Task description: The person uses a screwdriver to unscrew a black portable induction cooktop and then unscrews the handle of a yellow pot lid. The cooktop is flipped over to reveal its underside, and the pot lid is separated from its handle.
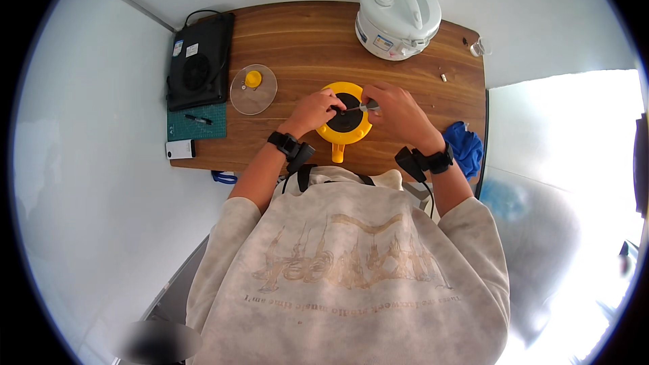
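Right hand (399,113): grip closed on a thin metal tool (362,106), pinched between fingertips, its tip pointing left onto the black disc. The tool looks like a small screwdriver, though I cannot tell for sure at this size.

Left hand (314,112): fingers curled over the left rim of the yellow pot (345,136), pressing on the black underside; a closed grip steadying the pot.

The pot lies upside down, centred near the front edge of the surface (297,40). It is smooth yellow plastic, round, with a flat black circular base (350,112) facing up and a short yellow handle (337,154) pointing toward me. Both hands meet over the base.

Both wrists carry black bands with boxy black modules; cream sleeves with a faded print fill the lower view.

The surface is brown wood grain, rectangular, with rounded bending at the view's rim. Left of the pot, apart from it, lies a clear round glass lid (253,89) with a yellow knob at its middle. Further left is a black flat hotplate (200,62), turned bottom up with a fan grille showing, resting partly on a green cutting mat (196,125); a dark pen lies on the mat. A small white box (180,149) sits at the front left corner. At the far right stands a white rice cooker (397,15), glossy and domed. A crumpled blue cloth (465,145) lies at the right edge.
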The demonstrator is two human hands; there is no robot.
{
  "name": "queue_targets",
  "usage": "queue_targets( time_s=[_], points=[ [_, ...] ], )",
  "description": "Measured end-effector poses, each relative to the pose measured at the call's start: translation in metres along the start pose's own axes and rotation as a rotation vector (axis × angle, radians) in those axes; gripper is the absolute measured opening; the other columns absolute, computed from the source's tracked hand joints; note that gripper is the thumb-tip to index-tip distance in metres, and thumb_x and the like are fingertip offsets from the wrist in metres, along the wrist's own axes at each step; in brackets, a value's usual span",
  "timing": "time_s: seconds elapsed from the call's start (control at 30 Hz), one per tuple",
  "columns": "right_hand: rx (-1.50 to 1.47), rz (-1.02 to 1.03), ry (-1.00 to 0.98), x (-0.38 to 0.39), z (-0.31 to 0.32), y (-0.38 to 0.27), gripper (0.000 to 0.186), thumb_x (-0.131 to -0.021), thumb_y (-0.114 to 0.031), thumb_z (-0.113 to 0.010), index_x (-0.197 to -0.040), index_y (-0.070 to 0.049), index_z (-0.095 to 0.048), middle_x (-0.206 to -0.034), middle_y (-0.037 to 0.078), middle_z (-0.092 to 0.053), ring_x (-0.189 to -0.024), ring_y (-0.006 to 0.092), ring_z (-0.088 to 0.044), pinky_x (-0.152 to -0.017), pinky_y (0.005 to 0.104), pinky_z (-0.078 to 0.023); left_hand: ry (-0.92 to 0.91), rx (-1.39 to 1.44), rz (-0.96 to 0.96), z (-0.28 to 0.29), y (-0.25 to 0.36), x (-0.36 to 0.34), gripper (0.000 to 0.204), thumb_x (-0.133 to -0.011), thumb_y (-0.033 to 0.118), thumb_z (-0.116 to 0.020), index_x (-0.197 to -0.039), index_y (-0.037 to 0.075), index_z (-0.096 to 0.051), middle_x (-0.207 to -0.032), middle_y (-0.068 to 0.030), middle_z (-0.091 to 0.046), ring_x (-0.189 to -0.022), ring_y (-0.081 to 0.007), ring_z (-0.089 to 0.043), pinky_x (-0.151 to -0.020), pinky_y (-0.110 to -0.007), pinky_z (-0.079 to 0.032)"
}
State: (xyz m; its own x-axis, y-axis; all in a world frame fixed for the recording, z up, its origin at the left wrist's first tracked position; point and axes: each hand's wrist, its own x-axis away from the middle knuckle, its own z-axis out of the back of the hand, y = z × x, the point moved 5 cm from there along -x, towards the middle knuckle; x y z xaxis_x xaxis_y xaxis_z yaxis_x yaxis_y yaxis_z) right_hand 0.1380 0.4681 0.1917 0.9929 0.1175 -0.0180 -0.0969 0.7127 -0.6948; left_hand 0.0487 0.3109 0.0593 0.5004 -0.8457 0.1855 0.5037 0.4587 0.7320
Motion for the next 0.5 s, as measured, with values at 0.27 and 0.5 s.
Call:
queue_targets(
  time_s=[0.27, 0.5],
  points=[
    [0.004, 0.01, 0.004, 0.001, -0.0007, 0.0027, 0.02, -0.075, -0.004, -0.064, -0.094, -0.001, -0.06, -0.092, 0.016, -0.062, -0.085, 0.0384, -0.062, -0.077, 0.045, -0.05, 0.005, -0.02, -0.012, -0.0011, 0.0001, 0.0001, 0.028, -0.08, 0.002, -0.07, -0.106, 0.013, -0.075, -0.1, -0.0072, -0.062, -0.095, -0.0263, -0.063, -0.086, -0.037, -0.051],
    [-0.017, 0.006, -0.012, 0.0006, -0.001, 0.0025, 0.02, -0.075, -0.004, -0.065, -0.095, -0.001, -0.06, -0.093, 0.016, -0.063, -0.086, 0.0382, -0.062, -0.078, 0.0448, -0.05, 0.007, -0.032, 0.009, -0.0026, -0.0007, -0.0001, 0.022, -0.084, 0.007, -0.069, -0.103, 0.017, -0.075, -0.104, -0.0061, -0.063, -0.097, -0.0255, -0.063, -0.084, -0.037, -0.052]
  ],
)
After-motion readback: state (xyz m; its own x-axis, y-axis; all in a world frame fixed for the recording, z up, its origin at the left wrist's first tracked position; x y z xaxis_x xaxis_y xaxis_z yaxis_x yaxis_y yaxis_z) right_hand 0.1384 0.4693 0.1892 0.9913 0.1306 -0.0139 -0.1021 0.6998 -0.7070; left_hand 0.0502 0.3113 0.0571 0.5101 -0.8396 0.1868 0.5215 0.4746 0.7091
